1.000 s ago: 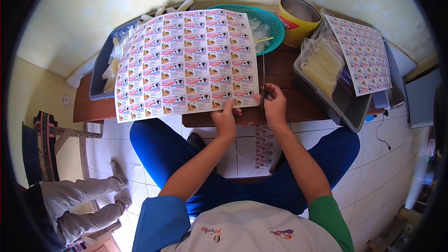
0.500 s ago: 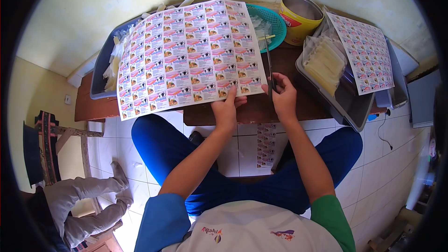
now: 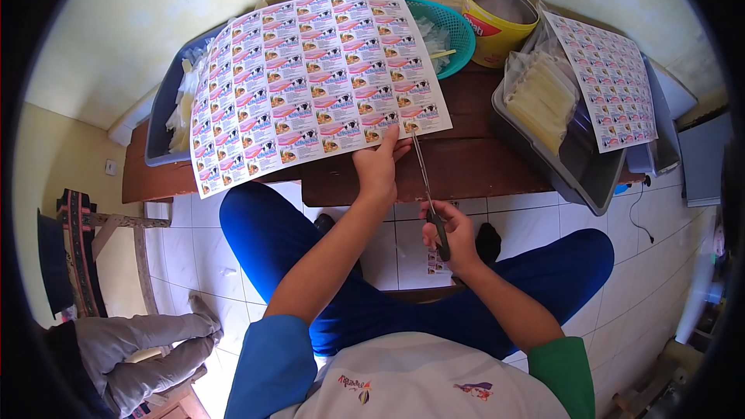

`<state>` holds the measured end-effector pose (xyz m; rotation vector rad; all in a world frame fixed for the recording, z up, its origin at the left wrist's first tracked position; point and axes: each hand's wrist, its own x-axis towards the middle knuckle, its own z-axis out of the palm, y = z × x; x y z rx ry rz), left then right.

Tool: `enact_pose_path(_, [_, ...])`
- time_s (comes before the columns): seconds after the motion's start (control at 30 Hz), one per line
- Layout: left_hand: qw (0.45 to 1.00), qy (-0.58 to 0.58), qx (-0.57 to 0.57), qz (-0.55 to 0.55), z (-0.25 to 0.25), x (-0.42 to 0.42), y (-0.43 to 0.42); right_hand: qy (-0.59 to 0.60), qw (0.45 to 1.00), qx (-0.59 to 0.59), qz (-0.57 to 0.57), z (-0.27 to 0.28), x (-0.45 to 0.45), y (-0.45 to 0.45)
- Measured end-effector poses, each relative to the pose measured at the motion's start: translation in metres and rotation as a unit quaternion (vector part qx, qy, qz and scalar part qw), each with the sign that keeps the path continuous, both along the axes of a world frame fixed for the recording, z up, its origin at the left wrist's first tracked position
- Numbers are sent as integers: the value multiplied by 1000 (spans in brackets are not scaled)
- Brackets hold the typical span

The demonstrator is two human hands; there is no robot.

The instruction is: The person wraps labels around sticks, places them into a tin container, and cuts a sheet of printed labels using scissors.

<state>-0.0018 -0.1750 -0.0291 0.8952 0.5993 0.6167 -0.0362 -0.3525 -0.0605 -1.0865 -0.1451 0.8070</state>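
A large sheet of printed labels [image 3: 310,70] is held up over the wooden table, covered in rows of identical pink and blue designs. My left hand [image 3: 378,167] pinches its lower edge, thumb on the printed face. In my right hand [image 3: 452,237] is a pair of scissors [image 3: 425,178] with dark handles, my fingers wrapped round them. The blade tips point away from me and reach the sheet's lower edge, just right of my left thumb. Whether the blades are cutting into the paper I cannot tell.
Behind the sheet stand a blue-grey tub [image 3: 159,132] of pale packets, a green basket [image 3: 466,43] and a yellow tin [image 3: 485,31]. A grey crate [image 3: 597,194] holds packets, with another label sheet [image 3: 609,81] leaning there. A seated person's legs [image 3: 147,341] show at lower left.
My right hand has drawn back toward me and left with the scissors, whose tips went from beyond the sheet's right edge to its lower edge. The sheet has tilted and shifted slightly.
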Motion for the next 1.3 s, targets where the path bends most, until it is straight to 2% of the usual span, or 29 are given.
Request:
enact_pose_path(0.1, [999, 31, 5, -17, -1, -2, 1, -5, 1000, 9, -8, 2, -6, 0])
enact_pose_path(0.8, [1000, -15, -1, 10, 2, -8, 0, 6, 1000, 2, -9, -1, -15, 2])
enact_pose_path(1.0, [1000, 0, 3, -18, 11, -14, -2, 0, 1000, 2, -16, 24, -10, 12])
enact_pose_path(1.3, [999, 1, 13, -30, 16, -20, -5, 1, 1000, 20, -20, 30, -4, 19])
